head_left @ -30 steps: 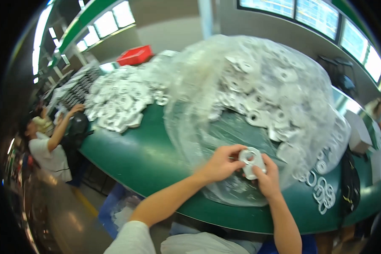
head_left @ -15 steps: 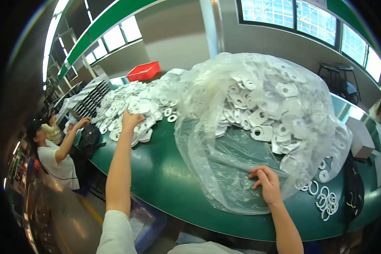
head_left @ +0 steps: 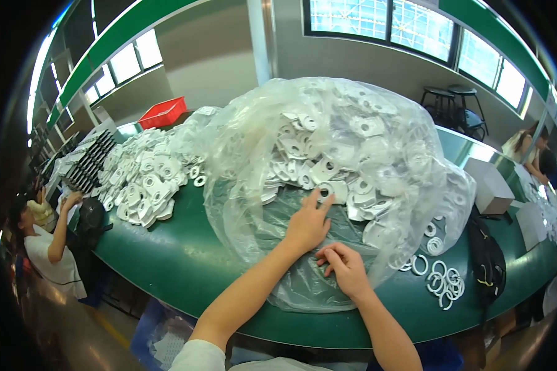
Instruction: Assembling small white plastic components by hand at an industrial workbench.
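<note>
The left hand point(head_left: 309, 227) reaches forward over the mouth of a clear bag point(head_left: 244, 145), its fingers spread rather than curled round anything, the tips at a white plate point(head_left: 338, 189) with a round hole. The plate lies at the near edge of the heap point(head_left: 368, 127) of similar plates inside the bag, just ahead of that hand; whether the thumb is pressed to it cannot be told, since the back of the hand hides it. The right hand point(head_left: 346, 266) is nearer the body, just behind and to the right of the left one, fingers loosely bent, palm not closed, over the bag's near flap; whether it touches the film is unclear. To the right of this hand, some white rings point(head_left: 447, 285) lie loose on the green table point(head_left: 167, 260), with a black bundle point(head_left: 490, 266) past them and a pale box point(head_left: 489, 188) farther out. Well to the left of the left hand is a second pile point(head_left: 145, 185) of white parts, with dark trays point(head_left: 91, 162) beyond its left side and a red bin point(head_left: 163, 113) behind it. Farther left of the hand, a co-worker point(head_left: 49, 256) sits at the table's edge, one arm raised.
</note>
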`<act>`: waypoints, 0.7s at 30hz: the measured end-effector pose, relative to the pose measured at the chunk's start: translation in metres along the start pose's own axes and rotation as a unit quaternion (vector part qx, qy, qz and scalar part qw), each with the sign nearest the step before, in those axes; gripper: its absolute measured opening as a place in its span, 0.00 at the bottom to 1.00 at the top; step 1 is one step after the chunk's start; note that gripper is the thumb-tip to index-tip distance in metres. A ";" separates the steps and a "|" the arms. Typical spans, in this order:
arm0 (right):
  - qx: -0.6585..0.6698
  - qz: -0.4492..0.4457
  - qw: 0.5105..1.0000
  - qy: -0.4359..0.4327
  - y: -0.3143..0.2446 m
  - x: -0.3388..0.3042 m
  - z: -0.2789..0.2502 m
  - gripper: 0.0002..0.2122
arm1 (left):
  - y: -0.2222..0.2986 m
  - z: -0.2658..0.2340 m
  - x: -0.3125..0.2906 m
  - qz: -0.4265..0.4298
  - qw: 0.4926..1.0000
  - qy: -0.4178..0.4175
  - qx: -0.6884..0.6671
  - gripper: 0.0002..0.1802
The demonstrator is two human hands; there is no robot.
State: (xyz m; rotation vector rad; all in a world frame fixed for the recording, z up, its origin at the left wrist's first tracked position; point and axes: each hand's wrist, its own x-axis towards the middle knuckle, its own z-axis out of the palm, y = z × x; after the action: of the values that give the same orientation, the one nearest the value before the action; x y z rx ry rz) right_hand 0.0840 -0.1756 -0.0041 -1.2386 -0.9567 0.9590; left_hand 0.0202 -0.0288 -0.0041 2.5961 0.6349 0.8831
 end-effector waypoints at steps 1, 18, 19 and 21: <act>0.017 0.002 1.000 0.007 0.000 -0.001 -0.001 0.08 | 0.005 0.003 0.004 -0.045 0.998 -0.004 0.033 0.25; 0.097 -0.064 0.978 0.171 -0.011 0.003 0.002 0.25 | -0.006 -0.027 0.010 -0.062 0.935 -0.099 -0.335 0.07; 0.138 -0.062 0.969 0.194 -0.012 0.002 0.005 0.25 | -0.007 -0.032 0.006 -0.054 0.934 -0.134 -0.327 0.08; 0.069 -0.073 0.970 0.223 -0.001 0.003 0.004 0.24 | -0.006 -0.038 0.005 -0.028 0.933 -0.178 -0.311 0.07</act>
State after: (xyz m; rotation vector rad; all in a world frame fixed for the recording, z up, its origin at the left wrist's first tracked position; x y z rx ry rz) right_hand 0.0812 -0.1718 -0.0030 -1.1814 -0.6034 0.5843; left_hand -0.0022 -0.0151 0.0244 2.0651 0.2632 0.4654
